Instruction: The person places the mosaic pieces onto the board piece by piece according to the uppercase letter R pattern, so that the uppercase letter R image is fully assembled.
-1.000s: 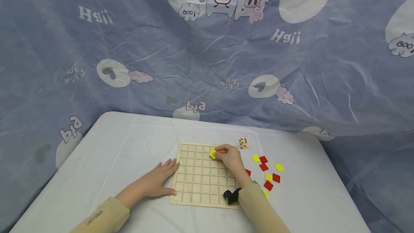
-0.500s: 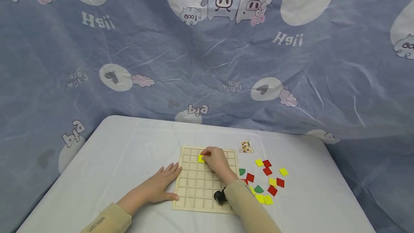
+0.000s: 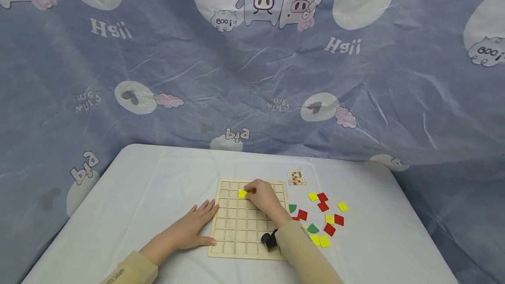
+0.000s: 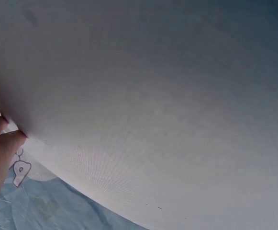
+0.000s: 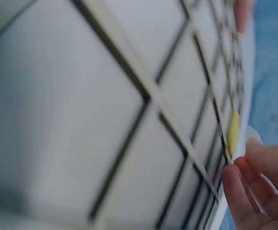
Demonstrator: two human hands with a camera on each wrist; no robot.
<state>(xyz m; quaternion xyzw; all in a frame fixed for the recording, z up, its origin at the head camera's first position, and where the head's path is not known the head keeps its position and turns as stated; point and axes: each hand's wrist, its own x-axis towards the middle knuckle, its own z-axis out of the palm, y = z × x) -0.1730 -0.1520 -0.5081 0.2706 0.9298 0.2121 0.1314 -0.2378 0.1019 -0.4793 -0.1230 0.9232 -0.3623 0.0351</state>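
Note:
A pale wooden grid board (image 3: pixel 232 235) lies on the table. My left hand (image 3: pixel 193 227) rests at its left edge with fingers spread; in the left wrist view only the fingers (image 4: pixel 7 139) show, at the far left. A yellow square tile (image 3: pixel 242 194) lies in a cell of the board's second row from the back. The bent fingertips of my right hand (image 3: pixel 262 194) pinch at this tile's right edge. In the right wrist view the yellow tile (image 5: pixel 233 133) sits just above the fingertips of the right hand (image 5: pixel 258 187).
To the board's right lie several loose tiles: red squares (image 3: pixel 329 229), yellow squares (image 3: pixel 342 207) and green quarter-rounds (image 3: pixel 313 228). A small printed pattern card (image 3: pixel 296 177) lies behind them. A black device (image 3: pixel 269 241) at the right wrist overlaps the board's front right.
Over the last second my right hand has moved left across the board, bringing the yellow tile from above the grid into a back-row cell. The left hand stays at the board's edge.

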